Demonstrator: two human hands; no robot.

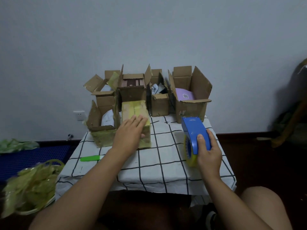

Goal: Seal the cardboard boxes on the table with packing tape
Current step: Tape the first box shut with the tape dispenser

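Hands: left [131,131] flat on taped box [135,113], right [208,151] gripping dispenser [194,135] over checked tablecloth [166,160]

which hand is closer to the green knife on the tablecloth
Left. The left hand rests on the taped box, its forearm passing just beside the green knife. The right hand grips the tape dispenser, across the table.

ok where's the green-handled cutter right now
In the head view, the green-handled cutter lies flat on the checked tablecloth near its left edge, just left of the left forearm and in front of the open box.
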